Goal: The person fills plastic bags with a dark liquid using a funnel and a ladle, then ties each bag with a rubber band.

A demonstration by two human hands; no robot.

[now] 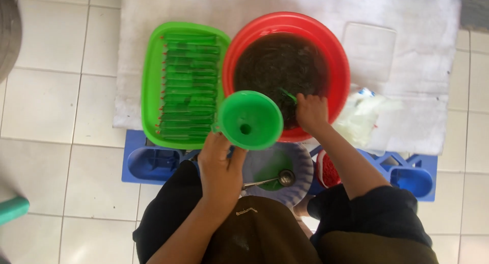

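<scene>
At far left, a green tray (151,85) sits on a white cloth (168,9) spread over the tiled floor (46,101). The tray carries a stacked row of long, thin green packets (189,80) with red ends, lying crosswise and filling most of its bed.

Just right of the tray's lower corner, the left hand (220,164) is raised from below with its fingers closed around the underside of a green funnel (249,120). The funnel's mouth faces the camera and its outlet hole is visible at centre. The funnel overlaps the lower left rim of a red basin (333,50), which touches the tray's right edge and holds a dark liquid.

Below the funnel, a pale round bowl (301,162) rests on a blue stool frame (153,164); a metal spoon (279,179) lies in it over a green patch.

The right hand (311,111) is at the basin's lower rim, over the dark liquid, fingers curled shut on a small green item (286,95); what that item is cannot be made out.

Further right, a crumpled clear plastic bag (364,116) lies on the cloth beside the basin, and a flat translucent lid (369,50) lies above it. A small red-filled container (328,169) sits under the right forearm.
</scene>
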